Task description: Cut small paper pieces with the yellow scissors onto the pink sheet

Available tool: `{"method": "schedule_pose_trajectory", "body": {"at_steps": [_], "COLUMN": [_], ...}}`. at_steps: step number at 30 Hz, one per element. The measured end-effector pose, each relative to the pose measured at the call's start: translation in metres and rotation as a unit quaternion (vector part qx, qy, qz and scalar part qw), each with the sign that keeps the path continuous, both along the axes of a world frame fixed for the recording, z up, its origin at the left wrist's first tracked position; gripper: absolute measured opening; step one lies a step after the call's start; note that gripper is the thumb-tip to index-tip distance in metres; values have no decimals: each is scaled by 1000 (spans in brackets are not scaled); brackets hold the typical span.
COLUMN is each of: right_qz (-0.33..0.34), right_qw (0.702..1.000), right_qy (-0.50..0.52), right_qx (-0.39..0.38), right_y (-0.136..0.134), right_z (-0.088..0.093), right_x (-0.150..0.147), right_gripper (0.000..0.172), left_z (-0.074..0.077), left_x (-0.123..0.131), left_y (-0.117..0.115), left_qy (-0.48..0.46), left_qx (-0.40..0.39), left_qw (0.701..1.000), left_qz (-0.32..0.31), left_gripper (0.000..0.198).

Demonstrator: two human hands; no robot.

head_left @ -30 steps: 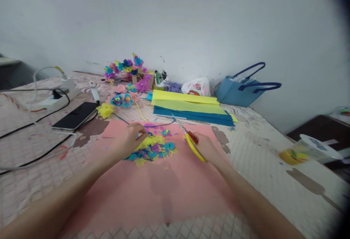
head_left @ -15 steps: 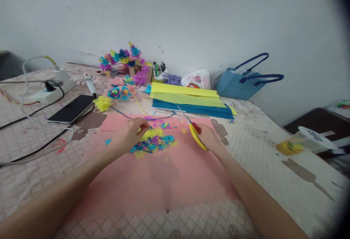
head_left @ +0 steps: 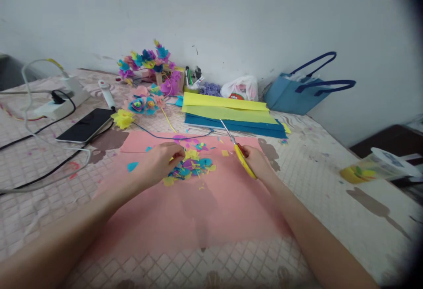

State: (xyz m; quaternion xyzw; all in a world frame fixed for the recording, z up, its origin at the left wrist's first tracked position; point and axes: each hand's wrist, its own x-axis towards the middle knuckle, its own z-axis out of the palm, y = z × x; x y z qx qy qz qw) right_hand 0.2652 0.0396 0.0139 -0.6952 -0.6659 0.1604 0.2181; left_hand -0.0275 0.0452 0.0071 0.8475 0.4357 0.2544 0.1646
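A pale grey wall (head_left: 211,11), lightly scuffed, stands behind the lattice-patterned tabletop (head_left: 330,183).

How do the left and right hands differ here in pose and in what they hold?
The right hand grips scissors; whether the left hand holds anything is hidden. The left hand curls at the edge of the paper scraps, while the right hand is apart from them. Both hands appear over the pink sheet.

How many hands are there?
2: the left hand is at the little paper scraps, and the right hand holds the scissors. Neither is hidden.
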Motion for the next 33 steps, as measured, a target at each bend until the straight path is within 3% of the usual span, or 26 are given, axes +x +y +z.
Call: {"method": "schedule_pose_trajectory", "body": {"at_steps": [3, 6, 9, 13, 15, 17, 21, 25, 33], "right_qz": [-1, 0, 6, 19, 19, 8, -12, 43, 72], "right_qw": [1000, 1000, 998, 977, 967, 974, 995, 993, 991], "right_qy": [4, 20, 59, 198, 238, 217, 86, 69, 62], "right_qx": [1, -1, -16, -73, -87, -65, 58, 88, 97], "right_y": [-1, -3, -6, -9, -8, -6, 3, 11, 20], "right_z": [1, 3, 5, 6, 4, 1, -11, -26, -39], "right_x": [-1, -3, -7, -8, -7, -4, -2, -7, -16], "right_gripper": [16, 19, 23, 32, 34, 31, 18, 26, 21], "left_z": [7, 11, 8, 0, -3, -4, -3, -2, 8], "left_x": [-4, -2, 9, 25, 27, 25, 17, 11, 9], "left_y": [0, -4, -12, -22, -24, -23, -14, -7, -7], "left_qy": [35, 37, -7, -11, 11, 40, 26, -31, -55], "left_qx": [-62, -118, -72, 0, 9, 21, 76, 88, 57], "left_qw": [997, 992, 995, 984, 983, 988, 996, 995, 995], "left_qz": [11, -25, -65, -178, -184, -149, -48, 32, 64], "left_gripper": [12, 9, 14, 27, 28, 24, 24, 20, 20]}}
